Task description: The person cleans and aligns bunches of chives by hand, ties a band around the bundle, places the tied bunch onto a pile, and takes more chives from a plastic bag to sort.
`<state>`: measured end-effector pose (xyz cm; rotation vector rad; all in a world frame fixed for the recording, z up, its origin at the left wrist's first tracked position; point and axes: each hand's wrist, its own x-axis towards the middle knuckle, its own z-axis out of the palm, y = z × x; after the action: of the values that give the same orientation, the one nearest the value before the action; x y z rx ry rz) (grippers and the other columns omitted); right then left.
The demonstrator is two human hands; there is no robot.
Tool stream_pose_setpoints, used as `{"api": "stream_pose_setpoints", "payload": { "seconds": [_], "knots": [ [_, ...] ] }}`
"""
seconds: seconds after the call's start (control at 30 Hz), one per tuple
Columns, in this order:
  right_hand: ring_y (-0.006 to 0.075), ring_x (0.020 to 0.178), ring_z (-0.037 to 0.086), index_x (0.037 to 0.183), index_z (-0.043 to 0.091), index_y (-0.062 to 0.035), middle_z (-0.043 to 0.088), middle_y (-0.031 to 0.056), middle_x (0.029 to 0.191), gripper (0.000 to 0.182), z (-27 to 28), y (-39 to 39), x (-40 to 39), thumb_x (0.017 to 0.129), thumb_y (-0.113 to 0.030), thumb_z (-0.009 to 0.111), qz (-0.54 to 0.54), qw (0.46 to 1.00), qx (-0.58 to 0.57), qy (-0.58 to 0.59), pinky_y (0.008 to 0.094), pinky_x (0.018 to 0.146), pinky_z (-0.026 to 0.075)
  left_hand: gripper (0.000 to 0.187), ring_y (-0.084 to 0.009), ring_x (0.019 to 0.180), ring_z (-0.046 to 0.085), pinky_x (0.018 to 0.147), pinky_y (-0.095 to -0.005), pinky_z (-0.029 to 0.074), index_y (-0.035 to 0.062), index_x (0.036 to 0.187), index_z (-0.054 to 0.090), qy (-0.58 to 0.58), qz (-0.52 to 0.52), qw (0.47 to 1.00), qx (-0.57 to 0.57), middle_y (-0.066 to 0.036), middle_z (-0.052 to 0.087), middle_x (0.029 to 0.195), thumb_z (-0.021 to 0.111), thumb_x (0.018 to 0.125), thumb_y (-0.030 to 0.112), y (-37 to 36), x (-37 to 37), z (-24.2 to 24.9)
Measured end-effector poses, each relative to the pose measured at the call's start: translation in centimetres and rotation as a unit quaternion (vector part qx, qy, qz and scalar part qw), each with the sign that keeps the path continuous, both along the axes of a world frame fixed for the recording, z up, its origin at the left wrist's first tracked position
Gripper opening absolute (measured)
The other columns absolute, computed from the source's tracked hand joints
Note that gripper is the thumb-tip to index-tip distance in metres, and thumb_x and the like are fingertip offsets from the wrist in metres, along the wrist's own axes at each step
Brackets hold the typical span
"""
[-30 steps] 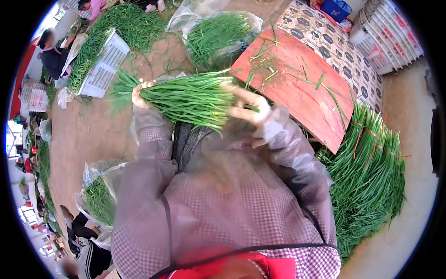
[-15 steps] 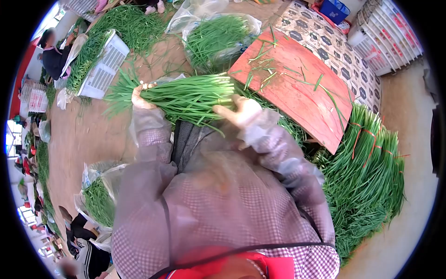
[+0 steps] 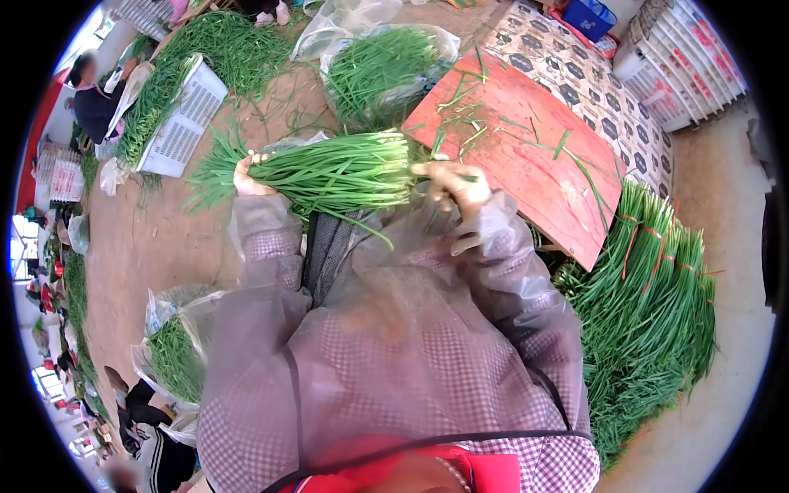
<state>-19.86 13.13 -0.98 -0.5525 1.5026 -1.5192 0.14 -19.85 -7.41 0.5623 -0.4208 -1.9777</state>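
A thick bunch of long green stalks (image 3: 341,171) lies sideways in front of me, its pale cut ends to the right and its leafy tips to the left. My left hand (image 3: 250,174) is wrapped round the leafy part. Just off the pale ends, my right hand (image 3: 452,186) has its fingers apart, and I see nothing held in it. Beyond it, a red board (image 3: 526,148) carries loose green scraps.
Tied green bundles (image 3: 645,320) are heaped at the right. A plastic bag of greens (image 3: 382,74) stands ahead. A white crate (image 3: 185,119) leans at the left, near a seated person (image 3: 97,103). Another bag (image 3: 174,357) is at lower left. White crates (image 3: 682,70) are stacked at upper right.
My right hand has moved a little right, away from the stalks' pale ends, and turned. My left hand still holds the bunch in nearly the same place.
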Motion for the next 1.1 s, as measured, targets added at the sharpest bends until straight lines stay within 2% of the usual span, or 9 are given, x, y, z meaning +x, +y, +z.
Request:
{"api": "stream_pose_setpoints", "payload": {
  "seconds": [0.23, 0.4, 0.53, 0.6, 0.67, 0.73, 0.77, 0.93, 1.1],
  "knots": [
    [0.0229, 0.072, 0.065, 0.104, 0.063, 0.0008, 0.067, 0.0119, 0.09, 0.034, -2.5, -5.7, 3.4, 0.083, -0.026, 0.067, -0.003, 0.998, 0.011, -0.058, 0.0361, 0.064, 0.056, 0.011, -0.0208, 0.066, 0.052, 0.077, -0.0417, 0.047, 0.0033, 0.085, 0.048, -0.021, 0.005, 1.0, -0.005, -0.004, 0.051, 0.068, 0.049, 0.075, 0.009, 0.5, -0.4, 0.3],
    [0.0098, 0.048, 0.051, 0.092, 0.063, -0.0011, 0.063, 0.0055, 0.072, 0.019, -3.5, -3.4, 0.9, 0.083, -0.017, 0.067, 0.044, 0.972, -0.061, -0.221, 0.0205, 0.04, 0.037, 0.012, -0.0233, 0.068, 0.053, 0.074, -0.0418, 0.048, 0.0026, 0.085, 0.049, -0.054, 0.035, 0.998, 0.001, -0.007, 0.054, 0.072, 0.049, 0.075, 0.01, -2.1, 0.9, -2.9],
    [0.0097, 0.042, 0.042, 0.081, 0.059, -0.0094, 0.052, 0.0008, 0.058, 0.016, -7.9, 0.7, -3.8, 0.091, -0.022, 0.056, 0.031, 0.948, -0.17, -0.266, 0.0256, 0.035, 0.029, 0.012, -0.0279, 0.074, 0.056, 0.075, -0.0442, 0.048, 0.0042, 0.082, 0.052, -0.123, 0.055, 0.99, 0.051, -0.011, 0.059, 0.079, 0.048, 0.078, 0.015, 0.7, 0.1, -0.5],
    [0.0132, 0.053, 0.054, 0.094, 0.062, -0.0064, 0.06, 0.0045, 0.068, 0.026, -8.5, 3.0, -5.4, 0.088, -0.032, 0.06, -0.002, 0.995, 0.071, -0.062, 0.0258, 0.046, 0.042, 0.015, -0.0302, 0.078, 0.058, 0.076, -0.0451, 0.048, 0.0054, 0.081, 0.053, -0.124, 0.043, 0.99, 0.058, -0.013, 0.061, 0.083, 0.047, 0.079, 0.019, 0.5, 0.3, -1.0],
    [0.0201, 0.078, 0.062, 0.11, 0.061, -0.0038, 0.065, 0.01, 0.086, 0.048, -10.8, 3.2, -5.2, 0.082, -0.042, 0.065, 0.138, 0.964, 0.079, 0.214, 0.0298, 0.071, 0.05, 0.014, -0.0286, 0.075, 0.056, 0.075, -0.0439, 0.049, 0.0051, 0.079, 0.053, -0.13, 0.043, 0.989, 0.055, -0.011, 0.059, 0.08, 0.047, 0.076, 0.017, 1.0, 0.3, -0.9],
    [0.0276, 0.108, 0.055, 0.123, 0.053, -0.0046, 0.057, 0.0171, 0.115, 0.064, -6.0, 1.2, -2.7, 0.077, -0.045, 0.07, 0.222, 0.926, 0.18, 0.245, 0.0368, 0.091, 0.044, 0.015, -0.0289, 0.077, 0.056, 0.076, -0.0449, 0.049, 0.0056, 0.08, 0.053, -0.128, 0.028, 0.989, 0.064, -0.011, 0.059, 0.081, 0.047, 0.076, 0.018, -0.3, 0.6, -2.6],
    [0.0283, 0.113, 0.052, 0.129, 0.047, -0.0046, 0.054, 0.0175, 0.118, 0.074, -9.8, 0.1, -1.2, 0.074, -0.045, 0.074, 0.141, 0.964, -0.002, 0.226, 0.0384, 0.094, 0.043, 0.016, -0.0292, 0.078, 0.057, 0.078, -0.0459, 0.048, 0.0061, 0.08, 0.053, -0.125, 0.017, 0.989, 0.073, -0.011, 0.059, 0.082, 0.047, 0.076, 0.019, -0.8, 0.6, -3.1],
    [0.0138, 0.066, 0.058, 0.11, 0.059, -0.0001, 0.063, 0.0057, 0.083, 0.034, -5.9, -4.9, 4.7, 0.08, -0.011, 0.07, -0.012, 0.969, -0.108, -0.22, 0.0241, 0.05, 0.044, 0.021, -0.0328, 0.082, 0.058, 0.079, -0.0485, 0.048, 0.0046, 0.082, 0.055, -0.145, 0.03, 0.987, 0.068, -0.015, 0.062, 0.089, 0.042, 0.08, 0.022, 2.9, -0.7, 0.5],
    [0.0094, 0.046, 0.046, 0.094, 0.064, -0.0021, 0.053, -0.0016, 0.061, 0.014, -4.8, -2.2, 2.4, 0.085, -0.013, 0.062, -0.001, 0.972, -0.014, -0.236, 0.0245, 0.041, 0.037, 0.024, -0.0332, 0.084, 0.059, 0.08, -0.049, 0.048, 0.0044, 0.083, 0.056, -0.151, 0.013, 0.986, 0.068, -0.016, 0.063, 0.09, 0.043, 0.077, 0.023, 1.6, 0.4, -0.7]
  ]
}}
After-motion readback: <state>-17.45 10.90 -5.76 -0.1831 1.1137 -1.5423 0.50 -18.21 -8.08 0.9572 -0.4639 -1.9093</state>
